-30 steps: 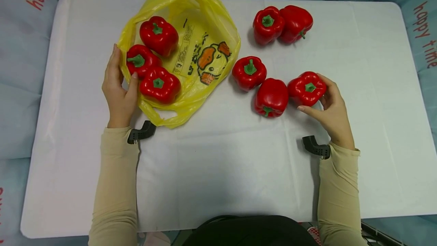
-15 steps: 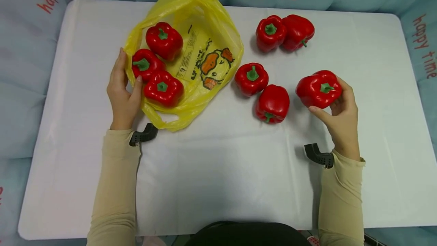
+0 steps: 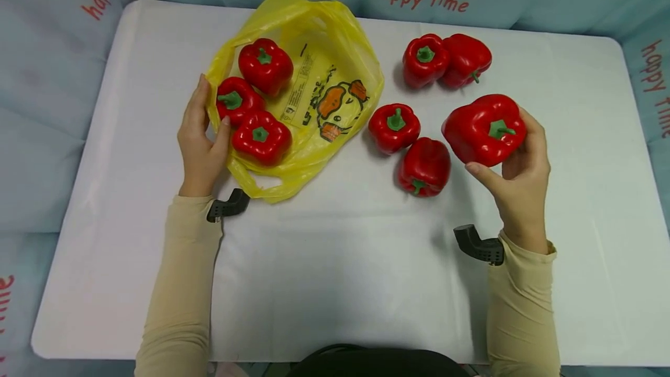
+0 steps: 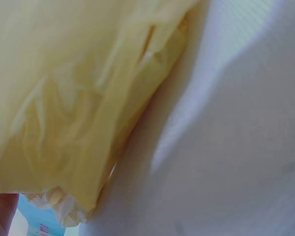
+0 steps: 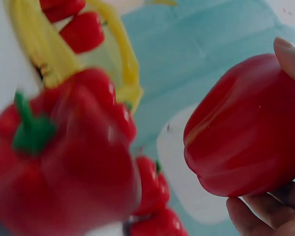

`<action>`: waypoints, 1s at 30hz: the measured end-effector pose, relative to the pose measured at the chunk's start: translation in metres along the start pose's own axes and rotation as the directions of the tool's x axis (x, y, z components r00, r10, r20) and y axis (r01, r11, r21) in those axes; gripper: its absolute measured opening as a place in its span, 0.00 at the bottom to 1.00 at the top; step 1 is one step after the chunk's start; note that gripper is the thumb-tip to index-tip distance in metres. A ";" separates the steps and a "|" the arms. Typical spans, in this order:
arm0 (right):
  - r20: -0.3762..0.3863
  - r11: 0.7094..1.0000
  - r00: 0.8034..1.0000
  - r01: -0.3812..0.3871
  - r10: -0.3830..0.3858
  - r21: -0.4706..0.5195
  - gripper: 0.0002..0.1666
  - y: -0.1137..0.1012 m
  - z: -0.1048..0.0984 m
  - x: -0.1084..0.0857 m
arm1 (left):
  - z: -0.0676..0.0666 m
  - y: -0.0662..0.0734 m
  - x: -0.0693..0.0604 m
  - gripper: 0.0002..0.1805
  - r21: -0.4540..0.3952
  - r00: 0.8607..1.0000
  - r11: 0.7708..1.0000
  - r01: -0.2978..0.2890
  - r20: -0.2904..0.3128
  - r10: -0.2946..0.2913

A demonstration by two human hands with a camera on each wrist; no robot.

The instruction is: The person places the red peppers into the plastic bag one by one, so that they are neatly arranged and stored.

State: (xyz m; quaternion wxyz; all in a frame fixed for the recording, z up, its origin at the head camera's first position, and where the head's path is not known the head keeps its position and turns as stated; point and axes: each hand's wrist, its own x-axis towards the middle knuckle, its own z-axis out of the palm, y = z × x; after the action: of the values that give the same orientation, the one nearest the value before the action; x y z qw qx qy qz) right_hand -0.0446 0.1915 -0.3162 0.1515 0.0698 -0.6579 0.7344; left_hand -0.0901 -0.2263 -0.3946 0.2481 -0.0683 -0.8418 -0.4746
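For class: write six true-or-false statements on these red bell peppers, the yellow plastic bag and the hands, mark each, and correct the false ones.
1. The right hand holds a glossy red bell pepper. True.
2. Its stem is red. False: the green stem shows clearly.
3. The left hand holds the edge of a yellow plastic bag. True.
4. Five peppers show inside the bag. False: three peppers do.
5. Four other peppers lie on the white table outside the bag. True.
6. The bag is unprinted. False: a cartoon face shows on it.
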 end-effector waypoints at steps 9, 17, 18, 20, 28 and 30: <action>0.114 0.999 0.993 0.012 -0.007 -0.039 0.44 -0.005 0.037 0.004 | 0.001 -0.001 0.000 0.29 0.023 1.000 1.000 -0.010 -0.011 0.010; 0.168 1.000 0.985 -0.023 0.023 -0.002 0.47 0.004 0.073 0.003 | 0.001 0.000 0.000 0.29 0.014 1.000 1.000 0.004 -0.010 -0.004; 0.178 1.000 0.984 -0.021 0.021 0.000 0.47 0.006 0.077 0.003 | 0.001 0.000 0.000 0.29 0.015 1.000 1.000 0.005 -0.009 -0.005; 0.207 1.000 0.978 -0.005 0.007 -0.006 0.49 0.011 0.086 0.002 | 0.001 0.000 0.000 0.29 0.018 1.000 1.000 0.005 -0.009 -0.005; 0.280 0.999 0.960 0.005 0.007 -0.040 0.53 0.020 0.113 0.002 | 0.001 0.000 -0.001 0.29 0.028 1.000 1.000 0.009 -0.008 -0.009; 0.287 0.999 0.958 -0.004 0.014 -0.037 0.54 0.022 0.120 0.003 | 0.001 0.000 -0.001 0.29 0.027 1.000 1.000 0.011 -0.007 -0.011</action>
State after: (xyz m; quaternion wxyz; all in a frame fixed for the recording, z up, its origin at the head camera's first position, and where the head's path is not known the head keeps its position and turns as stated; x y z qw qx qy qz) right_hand -0.0657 0.0712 -0.3212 0.0524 0.1699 -0.6865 0.7051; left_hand -0.0901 -0.2256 -0.3956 0.2493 -0.0588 -0.8475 -0.4648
